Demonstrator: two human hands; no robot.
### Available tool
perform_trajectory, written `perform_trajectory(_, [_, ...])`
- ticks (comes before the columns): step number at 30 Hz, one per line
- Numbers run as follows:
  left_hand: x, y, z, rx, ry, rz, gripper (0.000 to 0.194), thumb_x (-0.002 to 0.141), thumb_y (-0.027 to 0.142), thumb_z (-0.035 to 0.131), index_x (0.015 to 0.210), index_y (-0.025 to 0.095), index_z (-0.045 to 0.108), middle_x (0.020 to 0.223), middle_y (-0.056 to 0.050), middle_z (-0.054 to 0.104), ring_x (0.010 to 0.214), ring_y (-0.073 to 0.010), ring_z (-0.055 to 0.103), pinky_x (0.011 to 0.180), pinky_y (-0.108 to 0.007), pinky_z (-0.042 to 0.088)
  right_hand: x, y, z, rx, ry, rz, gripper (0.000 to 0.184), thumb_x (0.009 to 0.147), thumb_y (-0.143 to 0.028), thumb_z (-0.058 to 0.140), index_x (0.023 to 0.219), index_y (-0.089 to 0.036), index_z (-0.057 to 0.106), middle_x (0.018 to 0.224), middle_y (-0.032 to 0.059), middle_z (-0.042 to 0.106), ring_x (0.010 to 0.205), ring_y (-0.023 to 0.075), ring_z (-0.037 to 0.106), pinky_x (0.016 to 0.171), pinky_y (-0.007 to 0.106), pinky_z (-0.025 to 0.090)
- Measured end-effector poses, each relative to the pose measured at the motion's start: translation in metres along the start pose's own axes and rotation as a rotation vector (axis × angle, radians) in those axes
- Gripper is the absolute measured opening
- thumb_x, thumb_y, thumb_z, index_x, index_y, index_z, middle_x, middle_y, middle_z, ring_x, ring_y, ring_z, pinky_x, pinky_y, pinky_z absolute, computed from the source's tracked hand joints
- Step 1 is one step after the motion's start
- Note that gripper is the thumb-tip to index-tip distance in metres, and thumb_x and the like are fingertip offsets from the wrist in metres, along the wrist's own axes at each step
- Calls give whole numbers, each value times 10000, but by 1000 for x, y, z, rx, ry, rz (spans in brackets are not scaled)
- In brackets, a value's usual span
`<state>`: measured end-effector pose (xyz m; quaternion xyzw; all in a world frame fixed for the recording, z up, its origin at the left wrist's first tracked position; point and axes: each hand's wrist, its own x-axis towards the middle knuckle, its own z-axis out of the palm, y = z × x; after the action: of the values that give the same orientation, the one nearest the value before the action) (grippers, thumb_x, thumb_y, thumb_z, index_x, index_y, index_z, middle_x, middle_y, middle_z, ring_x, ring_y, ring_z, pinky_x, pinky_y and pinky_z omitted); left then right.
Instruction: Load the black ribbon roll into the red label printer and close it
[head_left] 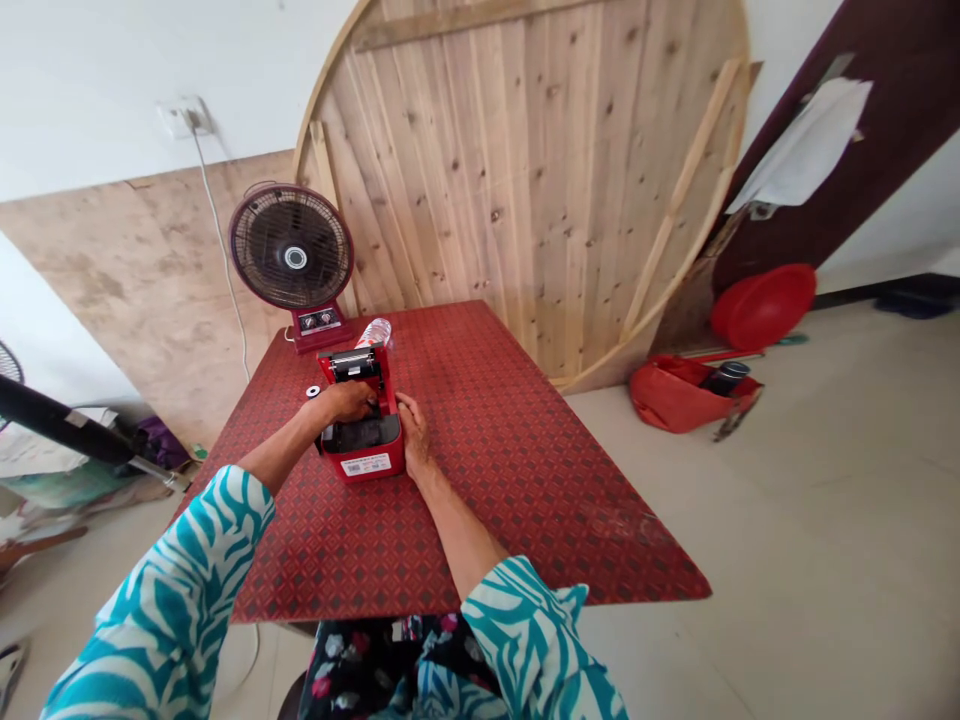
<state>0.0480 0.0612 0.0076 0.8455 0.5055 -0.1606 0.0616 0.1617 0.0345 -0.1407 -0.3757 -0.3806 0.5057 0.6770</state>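
Note:
A small red and black label printer [365, 464] stands on the table with its lid raised and its black inside showing. My left hand [351, 401] reaches into it from the left, fingers bent down between lid and body. What those fingertips touch is hidden. Against the printer's right side lies my right hand [414, 430], its fingers curled at the edge by the lid hinge, steadying contact with the casing. A small white roll [313, 392] with a dark core is just left of the printer. Behind the lid lies a clear plastic bottle [378, 330].
The table [510, 440] has a red patterned cover. A dark red fan [292, 255] stands at its back left. A big round wooden board [525, 180] leans on the wall. On the floor at right are a red basin [765, 308] and an orange-red bag [667, 395].

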Motion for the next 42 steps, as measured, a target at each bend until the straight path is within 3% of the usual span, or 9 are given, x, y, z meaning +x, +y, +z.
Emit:
perform_trajectory(7, [-2, -8, 4, -16, 5, 24, 310, 823, 200, 564, 1116, 189, 665, 1116, -79, 715, 1024, -209, 657, 823, -246, 480, -2, -4, 0, -15, -6, -7, 372, 804, -487, 545, 1079, -272, 676, 1071, 10, 701, 1092, 213, 576, 926, 353, 456])
perform_trajectory(12, [-18, 4, 4, -49, 183, -63, 328, 803, 191, 598, 1127, 206, 639, 1098, -102, 705, 1024, -263, 654, 829, -312, 492, -3, -6, 0, -9, -8, -3, 370, 803, -492, 550, 1071, -271, 675, 1055, 8, 704, 1086, 212, 580, 919, 351, 463])
perform_trajectory(16, [-44, 8, 1, -147, 410, -18, 390, 787, 139, 584, 1166, 222, 627, 1158, -109, 663, 1072, -286, 630, 870, -349, 494, -4, -9, 0, 13, -6, 0, 370, 797, -499, 558, 1063, -270, 675, 1077, 8, 700, 1082, 212, 584, 917, 355, 467])
perform_trajectory(20, [-77, -20, -2, -339, 684, 35, 365, 779, 232, 619, 1143, 214, 634, 1089, -79, 656, 954, -235, 648, 869, -344, 504, -5, -9, -2, 13, -18, 1, 378, 797, -502, 562, 1075, -270, 670, 1072, 14, 703, 1079, 216, 586, 910, 359, 469])
perform_trajectory(25, [-98, -87, 12, -723, 831, -264, 299, 683, 290, 678, 955, 179, 621, 839, -30, 687, 741, -189, 657, 740, -324, 529, -4, -6, -4, 20, -23, 25, 392, 798, -498, 562, 1091, -256, 657, 1051, 18, 708, 1043, 213, 599, 882, 353, 469])
perform_trajectory(30, [-77, -130, 52, -1012, 847, -351, 339, 567, 304, 723, 844, 175, 576, 746, -3, 669, 712, -175, 647, 720, -308, 513, -4, -8, -4, 40, -3, 73, 402, 777, -491, 577, 1078, -236, 653, 1053, 22, 706, 983, 202, 610, 854, 342, 461])
perform_trajectory(36, [-48, -145, 96, -1097, 694, -353, 356, 497, 323, 733, 783, 187, 571, 692, 6, 669, 690, -190, 639, 696, -311, 509, -7, -13, -4, 44, 2, 76, 412, 764, -495, 597, 1074, -230, 651, 1103, 37, 695, 998, 211, 612, 852, 343, 458])
perform_trajectory(39, [-48, -150, 101, -1059, 670, -367, 384, 533, 373, 720, 850, 184, 611, 824, -47, 717, 802, -225, 666, 768, -334, 515, -6, -13, -4, 32, 5, 80, 401, 766, -489, 589, 1069, -235, 650, 1104, 39, 695, 1014, 216, 608, 855, 350, 458])
perform_trajectory(42, [-49, -150, 94, -970, 698, -362, 469, 626, 443, 662, 1010, 174, 646, 1091, -117, 711, 1015, -268, 654, 896, -363, 491, -5, -12, -4, 24, 5, 75, 387, 762, -481, 583, 1056, -239, 653, 1124, 37, 690, 1041, 220, 598, 855, 351, 456])
